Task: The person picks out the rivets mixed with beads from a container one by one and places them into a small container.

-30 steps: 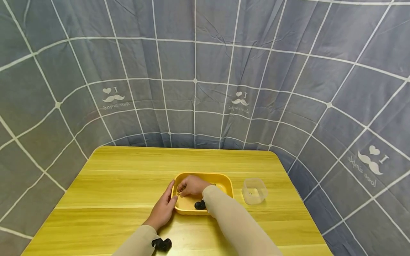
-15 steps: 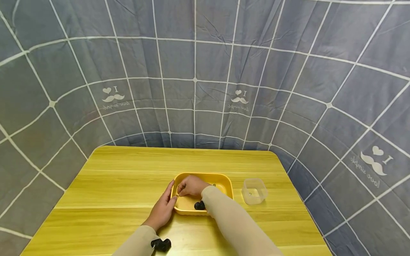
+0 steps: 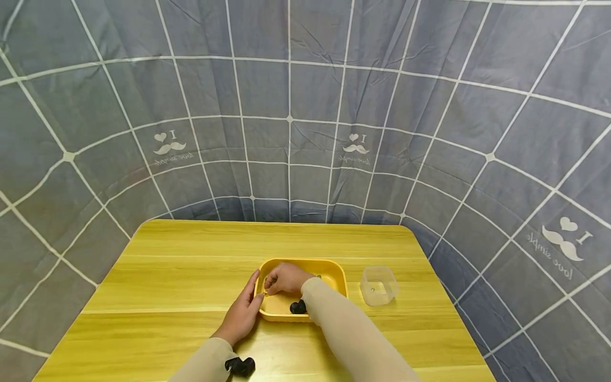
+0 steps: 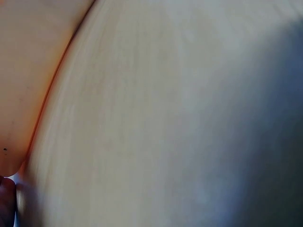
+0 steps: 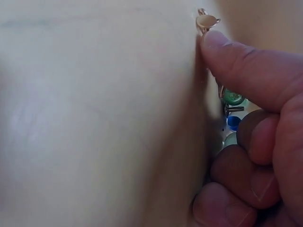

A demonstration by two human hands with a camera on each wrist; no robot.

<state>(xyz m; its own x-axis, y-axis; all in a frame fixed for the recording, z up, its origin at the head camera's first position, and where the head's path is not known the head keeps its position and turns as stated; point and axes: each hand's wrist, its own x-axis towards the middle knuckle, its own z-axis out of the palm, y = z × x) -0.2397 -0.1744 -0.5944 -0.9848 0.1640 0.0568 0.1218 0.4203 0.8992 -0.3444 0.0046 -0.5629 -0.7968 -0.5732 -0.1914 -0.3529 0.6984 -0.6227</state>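
Note:
A yellow tray (image 3: 300,318) stands on the wooden table. My left hand (image 3: 241,313) rests along its left side, thumb at the rim and fingers stretched outside the wall. My right hand (image 3: 285,277) reaches into the tray's left end with curled fingers. In the right wrist view, its thumb (image 5: 246,66) presses on a small gold-coloured piece with an oval disc (image 5: 207,21); the index fingertip is hidden. Behind the fingers lie a green bead (image 5: 233,97), a blue bead (image 5: 233,123) and a pale one (image 5: 230,140). In the left wrist view, part of the tray wall (image 4: 38,56) shows beside a fingertip.
A clear plastic container (image 3: 379,286) with a tiny item inside stands right of the tray. Black wrist cameras sit on the left sleeve (image 3: 205,361) and the right sleeve (image 3: 348,329). A grey gridded curtain (image 3: 310,143) surrounds the table (image 3: 167,276).
My right hand's fingertips have shifted slightly within the tray's left end. My left hand stays at the tray's side. The tray and the clear container have stayed in place.

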